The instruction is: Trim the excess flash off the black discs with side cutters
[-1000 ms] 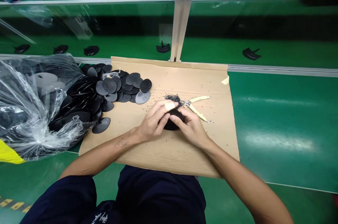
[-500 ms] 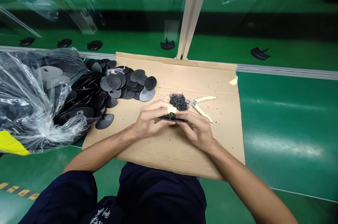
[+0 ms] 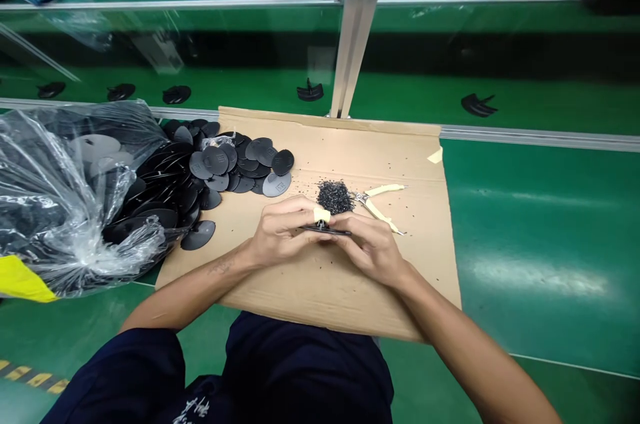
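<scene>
We are holding a black disc (image 3: 334, 233) nearly edge-on over the cardboard (image 3: 380, 301), in from the bench's (image 3: 530, 211) near edge, left hand (image 3: 280, 229) and right hand (image 3: 374, 245) both clamped on its rim, probably to steady it. It is looking thin and dark, with a small raised part (image 3: 323, 225). Nippers (image 3: 375, 209) are lying toward the cardboard's right edge, presumably within easy reach.

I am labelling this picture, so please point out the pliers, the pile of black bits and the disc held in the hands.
Pliers (image 3: 379, 211): head view, on the nearer handle.
Pile of black bits (image 3: 335, 197): head view, on its middle.
Disc (image 3: 324, 230): head view, on its visible edge.
</scene>
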Action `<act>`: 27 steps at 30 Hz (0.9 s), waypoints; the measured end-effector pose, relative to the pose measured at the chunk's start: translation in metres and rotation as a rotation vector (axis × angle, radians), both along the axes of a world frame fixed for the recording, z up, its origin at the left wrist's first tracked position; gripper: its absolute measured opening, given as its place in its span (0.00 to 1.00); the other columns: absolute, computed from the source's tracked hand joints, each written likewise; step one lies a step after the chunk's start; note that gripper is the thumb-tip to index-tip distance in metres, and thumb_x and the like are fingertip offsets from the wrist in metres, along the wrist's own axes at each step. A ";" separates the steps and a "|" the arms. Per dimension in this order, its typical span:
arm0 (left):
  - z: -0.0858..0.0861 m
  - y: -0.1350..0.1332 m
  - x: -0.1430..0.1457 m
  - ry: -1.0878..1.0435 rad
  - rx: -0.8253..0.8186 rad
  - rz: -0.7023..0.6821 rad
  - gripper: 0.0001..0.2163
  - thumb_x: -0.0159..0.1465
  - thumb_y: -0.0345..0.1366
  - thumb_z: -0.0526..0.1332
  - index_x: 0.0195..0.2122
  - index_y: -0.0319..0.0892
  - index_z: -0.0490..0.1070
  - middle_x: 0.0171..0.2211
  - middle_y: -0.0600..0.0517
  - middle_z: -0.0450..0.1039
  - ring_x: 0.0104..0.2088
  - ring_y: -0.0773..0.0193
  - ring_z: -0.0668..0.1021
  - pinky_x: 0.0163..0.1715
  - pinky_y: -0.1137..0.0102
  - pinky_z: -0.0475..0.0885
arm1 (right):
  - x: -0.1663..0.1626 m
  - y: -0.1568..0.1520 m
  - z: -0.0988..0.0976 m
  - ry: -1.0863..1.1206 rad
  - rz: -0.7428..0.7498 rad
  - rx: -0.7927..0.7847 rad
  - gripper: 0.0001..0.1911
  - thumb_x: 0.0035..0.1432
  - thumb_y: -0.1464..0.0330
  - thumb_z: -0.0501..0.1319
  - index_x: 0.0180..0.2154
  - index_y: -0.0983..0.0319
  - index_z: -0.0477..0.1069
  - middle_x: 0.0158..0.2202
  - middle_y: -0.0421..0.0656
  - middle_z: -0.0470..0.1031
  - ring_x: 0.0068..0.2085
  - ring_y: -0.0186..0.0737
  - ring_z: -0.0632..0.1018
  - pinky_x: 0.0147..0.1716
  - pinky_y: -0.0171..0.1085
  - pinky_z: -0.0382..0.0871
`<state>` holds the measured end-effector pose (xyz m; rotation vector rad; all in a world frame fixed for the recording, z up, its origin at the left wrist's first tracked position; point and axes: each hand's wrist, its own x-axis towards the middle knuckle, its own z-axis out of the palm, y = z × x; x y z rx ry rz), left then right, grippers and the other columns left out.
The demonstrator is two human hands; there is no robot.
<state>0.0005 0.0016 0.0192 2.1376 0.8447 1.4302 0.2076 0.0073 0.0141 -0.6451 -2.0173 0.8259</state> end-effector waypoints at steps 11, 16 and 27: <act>-0.005 -0.002 0.000 0.052 0.071 0.012 0.10 0.66 0.37 0.67 0.47 0.40 0.78 0.36 0.47 0.78 0.36 0.64 0.79 0.37 0.68 0.75 | 0.001 0.005 -0.004 -0.004 -0.008 -0.058 0.07 0.67 0.69 0.61 0.43 0.59 0.79 0.39 0.46 0.82 0.38 0.38 0.81 0.38 0.38 0.78; 0.004 0.003 -0.006 -0.064 -0.325 -0.283 0.30 0.72 0.57 0.48 0.43 0.40 0.81 0.37 0.42 0.79 0.38 0.60 0.80 0.38 0.64 0.77 | 0.000 0.002 -0.002 0.040 0.056 -0.242 0.09 0.66 0.63 0.64 0.37 0.60 0.80 0.35 0.45 0.81 0.34 0.37 0.80 0.34 0.36 0.75; 0.003 0.007 -0.006 -0.222 -0.538 -0.324 0.11 0.65 0.42 0.68 0.34 0.39 0.80 0.33 0.45 0.80 0.36 0.62 0.81 0.38 0.67 0.78 | 0.001 0.007 0.009 0.165 0.065 -0.338 0.09 0.64 0.60 0.67 0.35 0.58 0.82 0.37 0.45 0.81 0.38 0.40 0.81 0.42 0.44 0.78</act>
